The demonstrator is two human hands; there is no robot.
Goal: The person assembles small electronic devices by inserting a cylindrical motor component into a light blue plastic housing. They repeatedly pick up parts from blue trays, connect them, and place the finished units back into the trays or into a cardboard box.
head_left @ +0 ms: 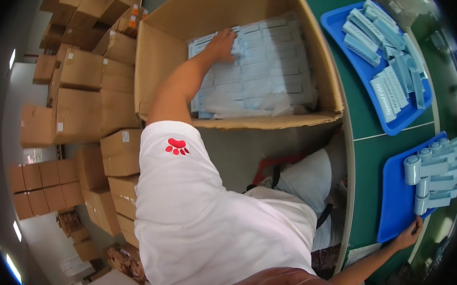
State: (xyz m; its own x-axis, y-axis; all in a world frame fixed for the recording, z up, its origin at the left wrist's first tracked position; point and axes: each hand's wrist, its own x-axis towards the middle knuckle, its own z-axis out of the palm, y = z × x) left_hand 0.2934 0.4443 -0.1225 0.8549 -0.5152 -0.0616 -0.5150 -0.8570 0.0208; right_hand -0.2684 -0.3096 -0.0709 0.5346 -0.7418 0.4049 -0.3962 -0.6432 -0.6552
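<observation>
My left hand (222, 45) reaches down into a large open cardboard carton (164, 42). Its fingers are spread over small light-blue boxes (274, 61) packed flat in rows, partly covered by clear plastic film (252, 106). I see nothing lifted in that hand. On the right, my right hand (407, 235) is at the near corner of a blue tray (392, 207), its fingers bent against the rim. White-and-pale-blue, tube-shaped pieces with round ends (412, 170) and slim light-blue boxes (443, 181) lie together on this tray.
A second blue tray (346, 54) farther off holds several light-blue cartons (388, 90), some flattened or jumbled. Both trays rest on a green table (366, 147) beside the carton. Stacked brown cardboard boxes (79, 113) stand to my left.
</observation>
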